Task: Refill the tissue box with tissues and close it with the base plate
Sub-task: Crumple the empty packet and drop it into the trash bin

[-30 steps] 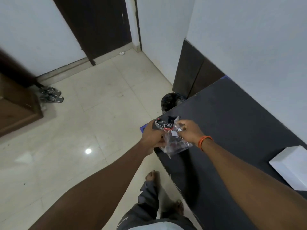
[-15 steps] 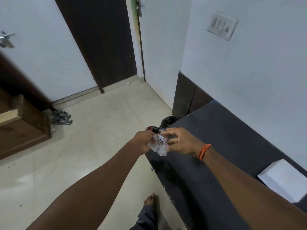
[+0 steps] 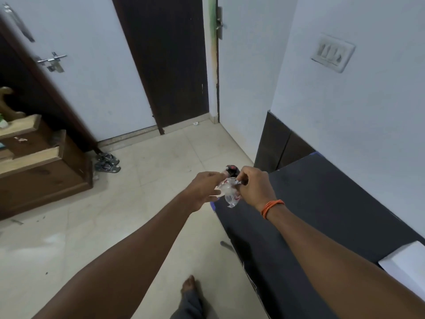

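Both hands, left hand [image 3: 203, 188] and right hand [image 3: 254, 188], are pinching the crumpled plastic wrapper [image 3: 228, 192] mid-frame; balling it tightly should help before binning.

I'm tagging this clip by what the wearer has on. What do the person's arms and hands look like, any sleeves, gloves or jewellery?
Both forearms are bare all the way to the bottom of the view: no sleeves show, and there are no gloves. The right hand has an orange thread band wound several times around its wrist. The left hand and its wrist carry nothing. No rings or watch are visible on either hand.
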